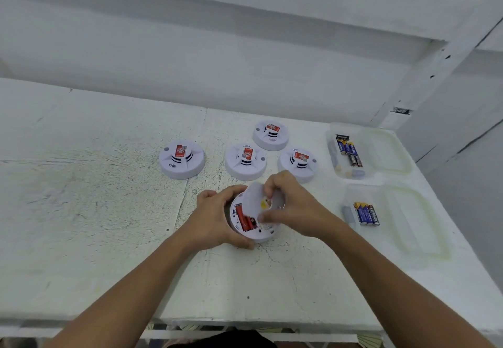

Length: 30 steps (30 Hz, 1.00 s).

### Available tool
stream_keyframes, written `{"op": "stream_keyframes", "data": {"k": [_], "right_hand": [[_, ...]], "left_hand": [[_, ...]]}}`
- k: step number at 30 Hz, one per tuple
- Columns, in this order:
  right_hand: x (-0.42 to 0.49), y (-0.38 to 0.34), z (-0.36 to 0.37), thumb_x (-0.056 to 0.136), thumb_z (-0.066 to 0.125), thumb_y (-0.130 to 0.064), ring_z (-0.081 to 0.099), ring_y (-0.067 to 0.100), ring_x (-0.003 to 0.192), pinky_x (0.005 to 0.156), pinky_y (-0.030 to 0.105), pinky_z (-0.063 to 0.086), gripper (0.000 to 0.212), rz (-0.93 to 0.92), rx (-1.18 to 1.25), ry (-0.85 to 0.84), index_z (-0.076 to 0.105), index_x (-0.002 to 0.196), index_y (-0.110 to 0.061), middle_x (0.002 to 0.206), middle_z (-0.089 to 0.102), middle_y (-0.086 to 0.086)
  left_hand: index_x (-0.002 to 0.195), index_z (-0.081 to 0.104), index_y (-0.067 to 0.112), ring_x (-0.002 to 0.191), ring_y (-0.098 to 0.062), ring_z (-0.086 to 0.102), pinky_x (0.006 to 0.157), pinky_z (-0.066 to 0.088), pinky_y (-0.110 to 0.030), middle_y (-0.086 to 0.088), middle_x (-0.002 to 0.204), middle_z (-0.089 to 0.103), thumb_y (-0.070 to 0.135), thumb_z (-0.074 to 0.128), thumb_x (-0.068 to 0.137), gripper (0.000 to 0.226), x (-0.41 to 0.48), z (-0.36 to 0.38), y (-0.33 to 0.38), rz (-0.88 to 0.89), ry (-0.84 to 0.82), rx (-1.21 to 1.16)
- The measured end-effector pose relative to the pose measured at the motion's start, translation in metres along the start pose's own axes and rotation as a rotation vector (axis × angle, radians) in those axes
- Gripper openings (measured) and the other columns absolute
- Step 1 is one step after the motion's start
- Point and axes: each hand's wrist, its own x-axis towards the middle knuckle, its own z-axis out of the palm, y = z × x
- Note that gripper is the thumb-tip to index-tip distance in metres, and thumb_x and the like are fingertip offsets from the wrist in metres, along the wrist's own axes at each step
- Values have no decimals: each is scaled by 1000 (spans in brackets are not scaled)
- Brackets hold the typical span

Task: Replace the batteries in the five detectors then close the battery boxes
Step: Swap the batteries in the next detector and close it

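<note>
Detector (253, 229) at lower centre lies upturned on the worktop (109, 211), left hand (215, 219) gripping its rim, right hand (295, 208) pinching its lifted cover (254, 195) over red batteries (243, 218); the four others (245, 162) behind look untouched, so most work remains.

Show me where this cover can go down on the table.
Bare: the wide left part of the table beyond the lone detector, and the front patch between the open detector and near edge. Crowded: three detectors clustered behind it, two battery containers along the right.
</note>
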Motion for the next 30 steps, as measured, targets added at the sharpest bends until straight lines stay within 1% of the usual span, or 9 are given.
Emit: {"op": "stream_keyframes", "data": {"k": [4,7,10,14,16,18,23,27,30], "right_hand": [[2,15,-2,70,79,-7,55,22,88,74,32,48,31,178,630,313,54,84,-19,99,56,6],[-2,25,2,77,76,-18,52,17,96,79,28,46,32,339,315,572,54,98,-24,116,40,2],[-11,31,11,82,68,-15,41,14,95,80,21,40,35,315,-25,691,49,111,-23,113,22,-1],[-16,43,24,87,60,-15,40,27,106,86,30,40,35,305,-437,617,54,121,-17,124,26,10],[-17,49,29,88,59,-18,46,34,103,81,37,40,33,289,-610,604,59,120,-15,122,40,16],[-18,47,29,90,56,-23,48,33,101,80,39,37,31,299,-699,603,60,120,-17,120,46,13],[-20,44,24,98,38,-32,38,24,113,89,37,29,33,384,-829,454,49,129,-27,127,40,2],[-13,38,19,97,40,-33,39,24,112,87,36,29,31,413,-817,380,53,124,-23,123,45,3],[-6,28,14,95,46,-29,45,22,110,91,36,33,30,324,-645,454,55,122,-19,122,49,3]], "left_hand": [[128,41,46,113,-9,22,99,22,-27,29,111,52,37,95,40,103,0,2,0,0,-8,-9],[126,40,49,108,-3,22,99,21,-27,32,110,50,37,94,42,100,-1,2,0,12,-5,3],[125,38,50,105,-1,22,100,23,-29,34,109,48,38,94,43,101,-1,2,1,15,-2,3],[122,38,51,101,3,23,99,22,-29,34,110,49,38,94,43,98,-1,3,1,42,1,17],[118,37,53,102,16,20,98,22,-28,35,109,48,38,94,43,95,-1,3,1,55,1,18],[120,37,53,101,4,23,98,21,-28,35,110,48,38,94,44,96,-1,3,2,53,7,22],[125,37,50,100,1,22,97,20,-27,33,112,49,39,94,43,100,-1,3,1,48,7,20],[119,38,54,103,0,22,95,18,-22,32,113,50,39,94,43,96,-1,3,1,53,4,7],[119,39,55,108,-5,23,93,16,-16,30,113,53,40,93,42,95,-2,3,0,58,4,5]]}}
